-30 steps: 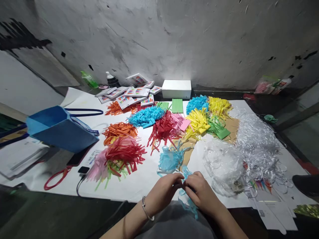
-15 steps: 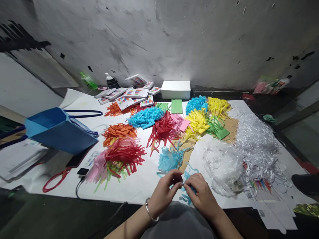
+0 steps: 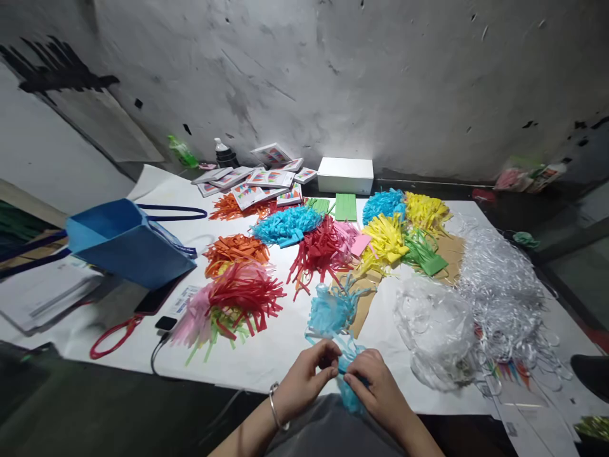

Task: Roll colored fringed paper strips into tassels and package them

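Low at the table's front edge, my right hand (image 3: 377,379) is closed round a light-blue tissue-paper tassel (image 3: 351,401), whose strips stick out above and below the fingers. Just left of it, my left hand (image 3: 304,374), with a bracelet on the wrist, pinches thumb and fingertips together at the tassel's edge. The exact strip between those fingertips is too small to make out. Straight ahead of both hands lies a bunch of light-blue fringed tissue (image 3: 330,308), partly on a piece of brown card (image 3: 366,292).
Red fringe (image 3: 247,295) and orange fringe (image 3: 233,251) lie left, beside a blue bag (image 3: 128,244) and red-handled scissors (image 3: 111,336). Crumpled clear plastic (image 3: 432,330) and a heap of white string (image 3: 499,285) lie right. A white box (image 3: 345,176) stands at the back.
My hands have drawn slightly apart and lower, and more of the light-blue tassel shows between them. The whole view has shifted a little, so the table appears further right.
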